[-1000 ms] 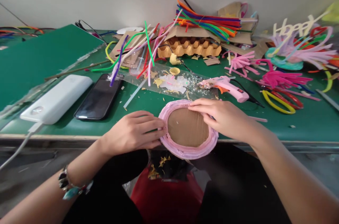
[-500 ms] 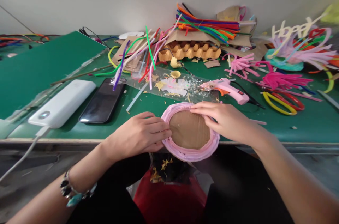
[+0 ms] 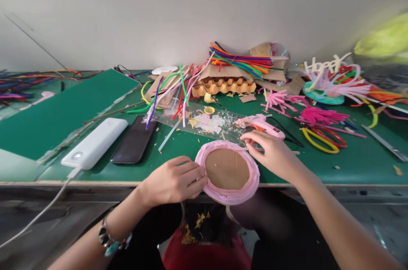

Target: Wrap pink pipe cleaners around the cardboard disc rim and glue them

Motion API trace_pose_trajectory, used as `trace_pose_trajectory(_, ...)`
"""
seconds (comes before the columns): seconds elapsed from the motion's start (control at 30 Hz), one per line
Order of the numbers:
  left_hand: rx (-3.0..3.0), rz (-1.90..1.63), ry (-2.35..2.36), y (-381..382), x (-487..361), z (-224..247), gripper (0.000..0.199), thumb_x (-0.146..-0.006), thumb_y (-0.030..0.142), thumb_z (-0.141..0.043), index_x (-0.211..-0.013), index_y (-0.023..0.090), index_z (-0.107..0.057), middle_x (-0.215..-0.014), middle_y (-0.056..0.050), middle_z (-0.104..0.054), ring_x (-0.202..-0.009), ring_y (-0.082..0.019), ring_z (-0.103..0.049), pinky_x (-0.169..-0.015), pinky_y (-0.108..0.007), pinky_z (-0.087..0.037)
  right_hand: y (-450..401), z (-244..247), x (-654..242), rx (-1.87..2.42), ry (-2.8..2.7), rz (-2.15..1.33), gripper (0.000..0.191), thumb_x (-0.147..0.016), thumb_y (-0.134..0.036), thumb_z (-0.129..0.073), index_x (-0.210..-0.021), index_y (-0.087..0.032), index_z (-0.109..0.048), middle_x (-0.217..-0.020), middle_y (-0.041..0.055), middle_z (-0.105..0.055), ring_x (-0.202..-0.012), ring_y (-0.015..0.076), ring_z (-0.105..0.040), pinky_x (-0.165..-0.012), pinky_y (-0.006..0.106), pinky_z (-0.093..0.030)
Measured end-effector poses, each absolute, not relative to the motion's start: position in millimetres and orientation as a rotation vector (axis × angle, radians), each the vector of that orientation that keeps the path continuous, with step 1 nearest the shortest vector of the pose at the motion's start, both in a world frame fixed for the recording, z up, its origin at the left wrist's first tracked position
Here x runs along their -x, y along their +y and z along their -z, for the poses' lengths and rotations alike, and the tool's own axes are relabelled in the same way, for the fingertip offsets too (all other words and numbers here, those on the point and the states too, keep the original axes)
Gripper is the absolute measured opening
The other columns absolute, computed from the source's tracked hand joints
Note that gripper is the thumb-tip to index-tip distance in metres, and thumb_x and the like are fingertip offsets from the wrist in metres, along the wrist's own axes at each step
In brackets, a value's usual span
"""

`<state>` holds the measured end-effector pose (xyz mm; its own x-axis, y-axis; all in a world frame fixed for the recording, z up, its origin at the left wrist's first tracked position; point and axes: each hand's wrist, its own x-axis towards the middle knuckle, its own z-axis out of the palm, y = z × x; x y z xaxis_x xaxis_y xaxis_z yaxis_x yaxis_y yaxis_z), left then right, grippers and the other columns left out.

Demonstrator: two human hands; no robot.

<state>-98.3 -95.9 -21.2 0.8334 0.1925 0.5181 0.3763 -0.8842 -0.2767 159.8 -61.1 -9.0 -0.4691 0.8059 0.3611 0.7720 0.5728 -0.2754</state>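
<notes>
A round cardboard disc (image 3: 228,169) has a rim wrapped in pink and lilac pipe cleaners (image 3: 255,183). It rests at the table's front edge, its lower part jutting past it. My left hand (image 3: 177,180) grips the rim at its left side, fingers bent over it. At the upper right of the rim, my right hand (image 3: 270,151) is raised with thumb and fingertips close together. A thin pink strand runs between the rim and that hand; whether the fingertips pinch it is hard to make out.
On the green table (image 3: 178,151) lie a white power bank (image 3: 95,142), a phone (image 3: 135,140), a pink glue gun (image 3: 264,125) and scissors (image 3: 321,140). Behind are an egg carton (image 3: 223,86), pipe cleaners (image 3: 242,59) and pink tufts (image 3: 318,115).
My right hand has come off the rim and moved slightly up and away from it. My left hand still grips the left side. The view has tilted upward.
</notes>
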Motion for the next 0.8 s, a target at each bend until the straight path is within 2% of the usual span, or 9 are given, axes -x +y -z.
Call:
trace_pose_trajectory(0.13, 2.538, 0.708, -0.365, -98, 92, 15, 0.016, -0.088, 0.011, -0.041, -0.092, 0.015, -0.055, -0.076, 0.0, -0.068, -0.068, -0.011, -0.062, -0.059, -0.024, -0.046, -64, 5, -164, 1.28, -2.355, 0.136, 0.019, -0.083, -0.016, -0.04, -0.087, -0.02, -0.058, -0.089, 0.0053, -0.066, -0.079, 0.017, -0.063, -0.065, 0.029, -0.049)
trace_pose_trajectory(0.3, 2.498, 0.769, -0.423, -100, 90, 5, 0.024, -0.09, 0.01, -0.034, -0.092, 0.013, -0.058, -0.081, -0.002, -0.068, -0.077, -0.011, -0.062, -0.068, -0.024, -0.047, -64, -4, -163, 1.122, -2.148, 0.192, 0.022, -0.079, -0.007, -0.036, -0.086, -0.022, -0.052, -0.083, 0.0039, -0.062, -0.079, 0.0151, -0.061, -0.067, 0.027, -0.049)
trace_pose_trajectory(0.43, 2.444, 0.818, -0.469, -109, 94, -4, 0.03, -0.089, 0.007, -0.031, -0.095, 0.011, -0.06, -0.083, -0.003, -0.067, -0.079, -0.011, -0.061, -0.071, -0.022, -0.047, -63, -10, -162, 1.124, -1.976, 0.219, 0.024, -0.074, -0.004, -0.035, -0.086, -0.023, -0.044, -0.076, 0.002, -0.054, -0.067, 0.0135, -0.056, -0.055, 0.024, -0.044)
trace_pose_trajectory(0.63, 2.349, 0.795, -0.579, -105, 103, 4, 0.03, -0.087, 0.005, -0.034, -0.097, 0.013, -0.061, -0.082, -0.003, -0.065, -0.075, -0.011, -0.06, -0.068, -0.022, -0.047, -64, -18, -158, 1.113, -1.939, 0.154, 0.018, -0.076, -0.007, -0.033, -0.077, -0.024, -0.037, -0.065, -0.0018, -0.049, -0.053, 0.0122, -0.049, -0.051, 0.023, -0.039)
trace_pose_trajectory(0.8, 2.484, 0.646, -0.618, -92, 97, 19, 0.027, -0.089, 0.008, -0.032, -0.095, 0.01, -0.059, -0.075, -0.004, -0.064, -0.068, -0.012, -0.061, -0.059, -0.023, -0.05, -60, -28, -146, 1.091, -1.884, 0.097, 0.017, -0.075, -0.007, -0.034, -0.074, -0.023, -0.038, -0.061, -0.0037, -0.047, -0.043, 0.0091, -0.04, -0.046, 0.022, -0.036)
